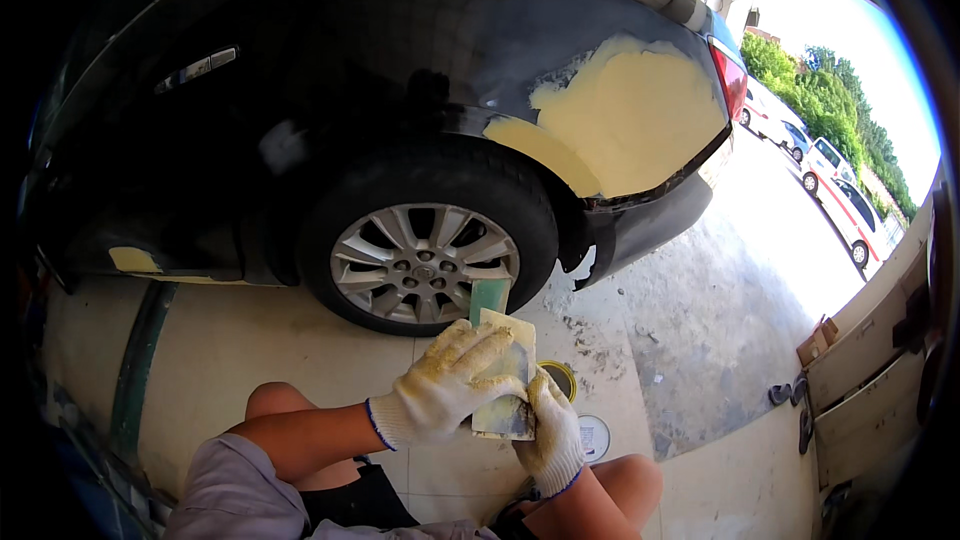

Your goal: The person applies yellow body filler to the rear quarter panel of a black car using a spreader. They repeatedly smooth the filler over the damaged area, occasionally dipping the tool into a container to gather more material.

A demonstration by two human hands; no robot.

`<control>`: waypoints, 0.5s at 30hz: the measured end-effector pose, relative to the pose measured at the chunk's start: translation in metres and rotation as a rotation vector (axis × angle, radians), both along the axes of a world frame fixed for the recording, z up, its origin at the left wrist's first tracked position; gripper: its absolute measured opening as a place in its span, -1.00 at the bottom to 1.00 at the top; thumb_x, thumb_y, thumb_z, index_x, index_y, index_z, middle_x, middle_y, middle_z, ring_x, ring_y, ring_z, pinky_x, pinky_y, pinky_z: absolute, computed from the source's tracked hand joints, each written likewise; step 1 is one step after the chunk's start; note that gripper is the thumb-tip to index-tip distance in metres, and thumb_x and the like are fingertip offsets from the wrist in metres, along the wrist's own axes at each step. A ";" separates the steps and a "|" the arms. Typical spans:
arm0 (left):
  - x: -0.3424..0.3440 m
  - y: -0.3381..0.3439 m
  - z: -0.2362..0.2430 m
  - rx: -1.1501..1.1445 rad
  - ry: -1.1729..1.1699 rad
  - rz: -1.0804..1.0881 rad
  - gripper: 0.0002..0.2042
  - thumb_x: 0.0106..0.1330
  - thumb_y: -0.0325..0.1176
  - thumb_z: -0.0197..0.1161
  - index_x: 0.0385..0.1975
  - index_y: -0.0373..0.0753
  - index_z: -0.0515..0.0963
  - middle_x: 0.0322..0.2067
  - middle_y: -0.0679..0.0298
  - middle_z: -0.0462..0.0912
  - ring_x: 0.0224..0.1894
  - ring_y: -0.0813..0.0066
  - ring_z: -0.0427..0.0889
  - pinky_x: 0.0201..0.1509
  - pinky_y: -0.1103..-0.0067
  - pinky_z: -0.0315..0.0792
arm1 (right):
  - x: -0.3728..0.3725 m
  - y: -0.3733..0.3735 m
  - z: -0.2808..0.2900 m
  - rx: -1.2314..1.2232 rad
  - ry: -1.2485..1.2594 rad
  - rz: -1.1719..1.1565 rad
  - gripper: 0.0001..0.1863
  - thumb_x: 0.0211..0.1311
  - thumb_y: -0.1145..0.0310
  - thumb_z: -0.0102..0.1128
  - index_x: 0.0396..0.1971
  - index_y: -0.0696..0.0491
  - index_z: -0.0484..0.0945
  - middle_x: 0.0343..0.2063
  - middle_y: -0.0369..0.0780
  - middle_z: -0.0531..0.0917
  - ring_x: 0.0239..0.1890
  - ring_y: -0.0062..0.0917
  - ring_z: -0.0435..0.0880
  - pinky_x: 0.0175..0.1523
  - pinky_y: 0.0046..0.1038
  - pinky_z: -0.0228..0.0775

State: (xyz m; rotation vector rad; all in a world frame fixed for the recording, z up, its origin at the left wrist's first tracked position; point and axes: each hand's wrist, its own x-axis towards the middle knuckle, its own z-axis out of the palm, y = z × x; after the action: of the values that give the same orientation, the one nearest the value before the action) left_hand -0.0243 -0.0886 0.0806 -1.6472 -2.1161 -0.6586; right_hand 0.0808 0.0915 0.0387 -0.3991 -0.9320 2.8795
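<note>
Two gloved hands meet in front of me: the left hand (448, 388) lies over a pale flat board (503, 422), its fingers bent and close together, thumb reaching across the face, though I cannot tell whether they pinch something or only press. The right hand (550, 430) grips the board by its right edge. Just beyond the left fingertips a green blade (489, 297) sticks out past the board's top edge; which hand carries it is hidden from me. I judge the step to be gathering or working paste between these two flat tools, so I would keep the right grip firm, hold the board steady, and draw the blade across at a low, even angle, with the fingers kept clear of its edge. Just beside the right fingers, on their right, is a round tin (560, 381) with a yellow rim, and near the right wrist a white round container (594, 438). Beyond the fingers stands the wheel (425, 265), and farther out, to their right, a broad yellow patch (640, 120) covers the rear of the black car (400, 50)
</note>
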 end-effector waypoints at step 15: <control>-0.049 0.017 -0.074 0.085 -1.268 0.150 -0.45 0.63 0.09 -0.06 0.35 -0.22 0.44 0.08 0.09 0.68 0.13 0.32 0.67 0.20 0.46 0.51 | -0.027 -0.016 -0.018 -0.185 -0.192 0.050 -0.54 0.59 0.16 0.01 0.33 0.07 0.35 0.14 -0.19 0.62 0.11 -0.35 0.68 0.21 -0.21 0.57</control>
State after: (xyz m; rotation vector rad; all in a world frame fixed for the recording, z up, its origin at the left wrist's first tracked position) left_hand -0.0729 -0.0719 0.0065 -1.0240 -2.8239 -2.0822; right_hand 0.0539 0.0758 0.0210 -0.6885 -0.7087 3.0263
